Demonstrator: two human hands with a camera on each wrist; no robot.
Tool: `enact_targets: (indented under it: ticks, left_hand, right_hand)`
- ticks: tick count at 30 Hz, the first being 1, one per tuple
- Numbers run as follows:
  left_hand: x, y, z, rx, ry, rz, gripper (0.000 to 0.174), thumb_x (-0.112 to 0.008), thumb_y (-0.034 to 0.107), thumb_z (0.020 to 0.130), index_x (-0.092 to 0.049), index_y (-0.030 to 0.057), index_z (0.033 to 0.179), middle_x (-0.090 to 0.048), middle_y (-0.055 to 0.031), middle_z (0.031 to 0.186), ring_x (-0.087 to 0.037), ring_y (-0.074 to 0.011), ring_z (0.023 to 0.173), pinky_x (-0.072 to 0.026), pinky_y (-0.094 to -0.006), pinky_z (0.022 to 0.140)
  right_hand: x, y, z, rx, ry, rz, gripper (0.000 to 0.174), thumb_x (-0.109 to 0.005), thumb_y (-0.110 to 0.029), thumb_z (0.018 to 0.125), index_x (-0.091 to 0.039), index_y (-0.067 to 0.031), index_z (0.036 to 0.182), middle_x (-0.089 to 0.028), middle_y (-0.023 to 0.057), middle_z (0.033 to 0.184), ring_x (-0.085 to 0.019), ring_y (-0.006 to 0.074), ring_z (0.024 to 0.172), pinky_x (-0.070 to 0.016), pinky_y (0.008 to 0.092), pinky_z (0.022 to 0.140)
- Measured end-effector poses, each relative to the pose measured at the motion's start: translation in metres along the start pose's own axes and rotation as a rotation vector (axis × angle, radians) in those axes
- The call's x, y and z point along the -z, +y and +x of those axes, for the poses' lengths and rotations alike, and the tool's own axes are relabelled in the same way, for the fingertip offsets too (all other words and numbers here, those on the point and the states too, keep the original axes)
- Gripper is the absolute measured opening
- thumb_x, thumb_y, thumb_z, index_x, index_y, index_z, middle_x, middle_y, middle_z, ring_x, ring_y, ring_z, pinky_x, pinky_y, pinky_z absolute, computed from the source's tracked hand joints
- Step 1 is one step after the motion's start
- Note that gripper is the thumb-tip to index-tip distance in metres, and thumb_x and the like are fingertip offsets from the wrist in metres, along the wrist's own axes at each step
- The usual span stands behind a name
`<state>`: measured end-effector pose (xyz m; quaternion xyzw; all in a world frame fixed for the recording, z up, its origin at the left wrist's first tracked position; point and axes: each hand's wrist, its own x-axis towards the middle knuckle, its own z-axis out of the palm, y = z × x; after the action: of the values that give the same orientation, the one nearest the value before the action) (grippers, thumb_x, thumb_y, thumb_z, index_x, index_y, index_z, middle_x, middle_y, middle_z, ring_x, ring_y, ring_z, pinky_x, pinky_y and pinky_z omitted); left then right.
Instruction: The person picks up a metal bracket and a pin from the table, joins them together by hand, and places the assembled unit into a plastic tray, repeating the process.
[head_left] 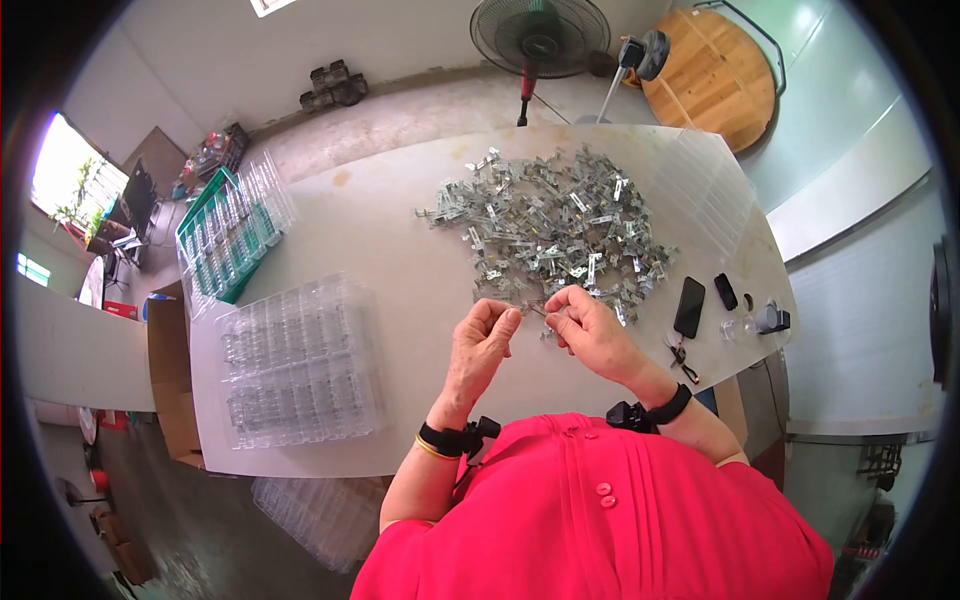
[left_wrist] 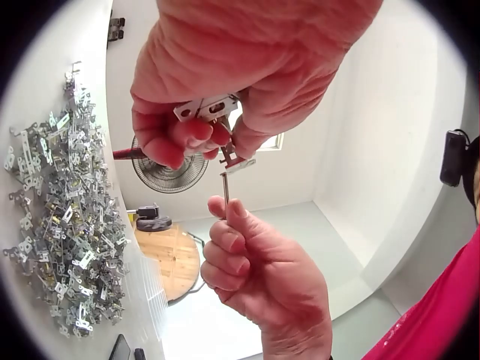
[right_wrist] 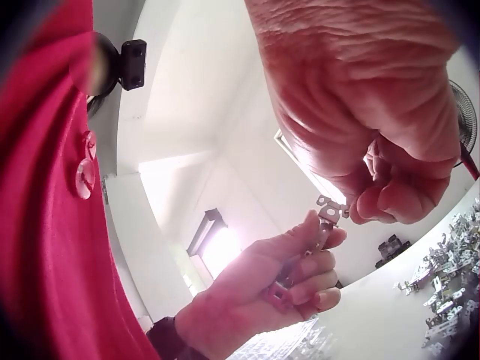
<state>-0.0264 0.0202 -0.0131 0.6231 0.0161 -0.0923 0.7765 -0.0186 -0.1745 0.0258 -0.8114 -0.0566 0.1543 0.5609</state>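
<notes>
My left hand point(head_left: 478, 345) grips a small slotted metal bracket point(left_wrist: 214, 109), whose far end sticks out past the fingers. Facing it, my right hand point(head_left: 597, 340) pinches a thin metal rod point(left_wrist: 226, 193) between thumb and forefinger. The rod's tip is right at the lower end of the bracket in the left wrist view. In the right wrist view the bracket's end point(right_wrist: 328, 211) shows close under the right fingertips, which hide the rod there. Both hands are at the near side of a large pile of similar metal parts point(head_left: 560, 225).
Stacked clear plastic trays point(head_left: 300, 360) stand left on the table, with a green basket point(head_left: 225, 240) behind them. To the right lie a phone point(head_left: 689, 307), a smaller black item point(head_left: 725, 291), pliers point(head_left: 682, 362) and a clear container point(head_left: 740, 328). Another clear tray point(head_left: 705, 190) lies back right.
</notes>
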Motion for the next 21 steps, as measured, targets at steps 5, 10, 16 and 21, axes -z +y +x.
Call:
enact_targets:
  ticks: [5, 10, 16, 21]
  left_hand:
    - [0.002, 0.001, 0.003, 0.016, -0.051, 0.060, 0.026, -0.066, 0.031, 0.097, -0.062, 0.0052, 0.098, -0.054, 0.0055, 0.072, -0.050, -0.0029, 0.058, -0.0382, -0.0192, 0.052]
    - [-0.004, 0.003, 0.003, 0.043, -0.139, 0.102, 0.027, -0.065, 0.032, 0.097, -0.062, 0.0053, 0.096, -0.054, 0.0057, 0.071, -0.051, -0.0027, 0.060, -0.0387, -0.0192, 0.053]
    - [-0.006, 0.006, 0.006, 0.103, -0.196, 0.137, 0.028, -0.065, 0.032, 0.097, -0.062, 0.0050, 0.095, -0.055, 0.0052, 0.072, -0.051, -0.0028, 0.061, -0.0395, -0.0193, 0.054]
    - [-0.011, -0.002, 0.011, 0.132, -0.263, 0.148, 0.029, -0.067, 0.033, 0.096, -0.062, 0.0039, 0.096, -0.056, 0.0046, 0.073, -0.050, -0.0033, 0.063, -0.0412, -0.0200, 0.055]
  right_hand:
    - [0.007, -0.009, -0.003, -0.106, -0.065, 0.142, 0.017, -0.057, -0.016, 0.099, -0.055, -0.0021, 0.109, -0.061, 0.0019, 0.077, -0.058, 0.0081, 0.067, -0.0480, 0.0247, 0.058]
    - [0.014, 0.002, 0.004, -0.150, -0.163, 0.264, 0.021, -0.054, -0.018, 0.101, -0.054, -0.0015, 0.114, -0.062, 0.0033, 0.079, -0.060, 0.0097, 0.068, -0.0510, 0.0255, 0.060]
    - [0.024, 0.007, 0.008, -0.323, -0.310, 0.686, 0.023, -0.048, -0.019, 0.104, -0.054, 0.0005, 0.113, -0.066, 0.0091, 0.085, -0.066, 0.0158, 0.072, -0.0563, 0.0300, 0.065]
    - [0.036, 0.011, 0.014, -0.458, -0.382, 0.506, 0.023, -0.049, -0.025, 0.103, -0.055, -0.0025, 0.103, -0.067, 0.0103, 0.084, -0.067, 0.0177, 0.073, -0.0568, 0.0312, 0.065]
